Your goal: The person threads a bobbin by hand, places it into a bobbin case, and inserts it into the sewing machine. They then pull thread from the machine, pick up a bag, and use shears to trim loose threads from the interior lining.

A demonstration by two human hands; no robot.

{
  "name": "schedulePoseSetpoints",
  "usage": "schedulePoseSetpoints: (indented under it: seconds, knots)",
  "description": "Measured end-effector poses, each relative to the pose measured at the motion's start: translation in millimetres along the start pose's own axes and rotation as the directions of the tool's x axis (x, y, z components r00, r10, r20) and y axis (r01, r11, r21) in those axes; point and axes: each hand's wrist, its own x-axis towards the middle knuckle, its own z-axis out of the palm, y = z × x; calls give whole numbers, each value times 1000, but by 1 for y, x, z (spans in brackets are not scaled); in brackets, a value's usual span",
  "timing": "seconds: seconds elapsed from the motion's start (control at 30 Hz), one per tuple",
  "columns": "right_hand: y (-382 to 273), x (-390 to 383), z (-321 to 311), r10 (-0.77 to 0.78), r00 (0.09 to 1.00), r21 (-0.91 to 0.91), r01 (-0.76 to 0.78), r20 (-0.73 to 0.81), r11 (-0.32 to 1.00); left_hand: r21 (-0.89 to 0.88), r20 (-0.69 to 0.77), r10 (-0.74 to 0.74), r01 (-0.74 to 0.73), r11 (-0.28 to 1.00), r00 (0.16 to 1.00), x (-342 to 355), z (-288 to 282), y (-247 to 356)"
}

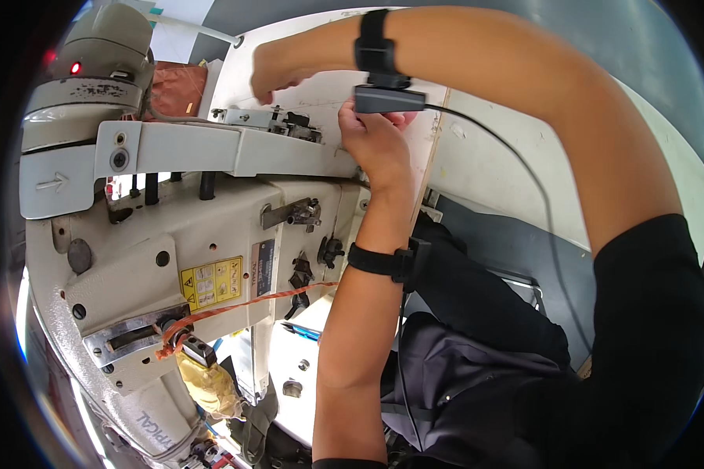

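Observation:
My left hand (377, 144) is over the white tabletop, to the right of the sewing machine's arm. Its fingers look curled in, partly covered by the grey box strapped to my right wrist; whatever they hold is hidden. My right arm reaches across from the right, above the left hand. Slightly blurred, my right hand (272, 74) hangs bent down near the metal fittings (293, 127) at the machine's far side. Its fingers are mostly hidden behind the back of the hand. The large cream-coloured sewing machine (203, 227) fills the left side.
An orange cord (250, 298) runs from a knob on the machine toward my left forearm. Below it hangs a yellow cloth-wrapped part (210, 387). A blue pen (301, 331) lies beside my left arm. Reddish-brown material (177, 90) sits at the far left. A black cable trails from my right wrist.

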Motion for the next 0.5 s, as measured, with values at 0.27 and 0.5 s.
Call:
schedulePoseSetpoints:
  seconds: [0.27,0.5]
  knots:
    - [33,-17,-5,203,940,199,-261,273,945,-8,-10,-24,24,1000,1000,-5,5,6]
    - [38,-37,-20,-23,868,-97,81,497,992,58,24,-44,43,997,999,-18,3,9]
